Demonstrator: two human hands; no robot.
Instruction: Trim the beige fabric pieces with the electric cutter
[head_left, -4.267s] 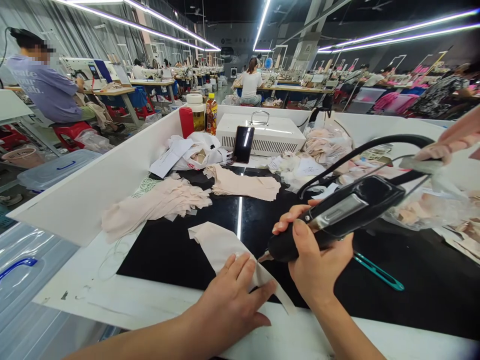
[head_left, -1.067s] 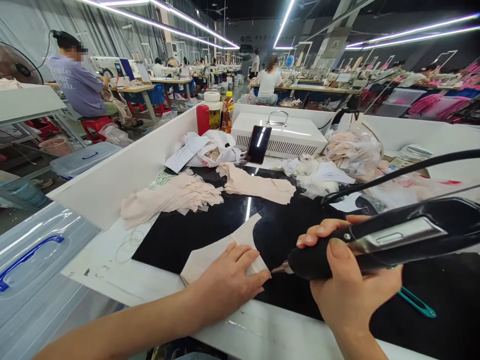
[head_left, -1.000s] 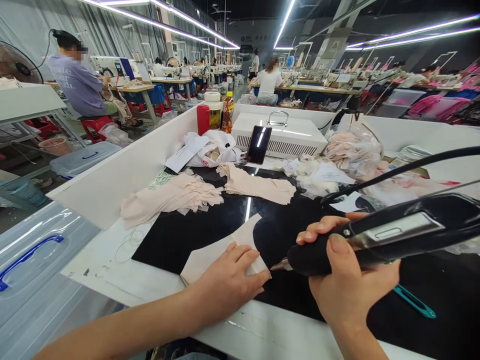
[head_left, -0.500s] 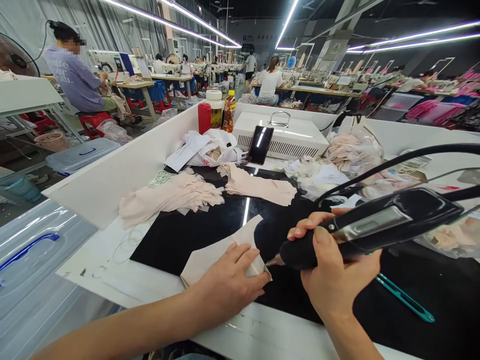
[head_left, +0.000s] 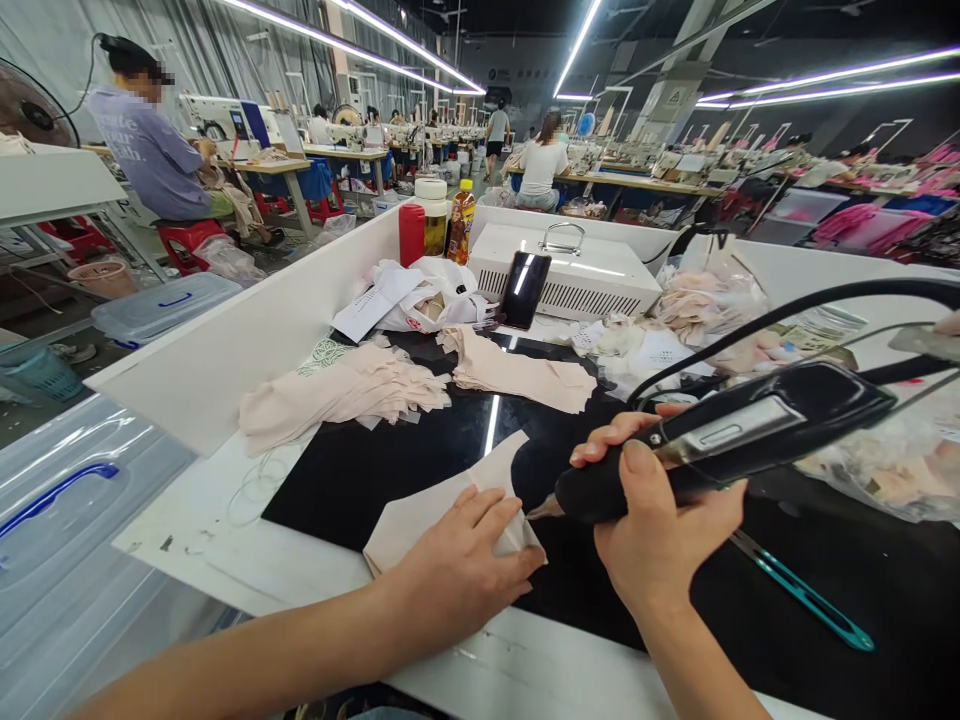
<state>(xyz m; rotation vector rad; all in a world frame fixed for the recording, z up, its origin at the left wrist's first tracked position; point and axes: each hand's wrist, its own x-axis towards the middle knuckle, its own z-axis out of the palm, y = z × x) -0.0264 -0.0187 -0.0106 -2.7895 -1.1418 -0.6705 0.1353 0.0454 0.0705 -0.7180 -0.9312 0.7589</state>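
A pale pink fabric piece (head_left: 420, 512) lies folded on the black work surface. Pressing down over its right part, my left hand (head_left: 469, 550) keeps it held, with the fingers bent and the fingertips at the fabric's right edge. My right hand (head_left: 652, 500) is wrapped round a thick black corded hand tool (head_left: 780, 430), thumb on top. The tool's narrow metal tip (head_left: 544, 510) points left, at or very close to the fabric edge; whether it touches, I cannot tell. To the right of my right wrist lie slim teal tweezers (head_left: 817, 602).
Behind the fabric lie two stacks of pale pink pieces (head_left: 345, 395) (head_left: 517, 372). A phone (head_left: 523, 290) leans on a white metal box (head_left: 562, 265). Bottles (head_left: 460, 225) stand behind a white plastic bag (head_left: 435, 295). Bagged scraps (head_left: 709, 300) and the tool's cable (head_left: 787, 312) occupy the right.
My right hand and the tool have shifted slightly left, and the tip sits a little higher along the fabric edge. More of the tweezers shows. My left hand stays in place.
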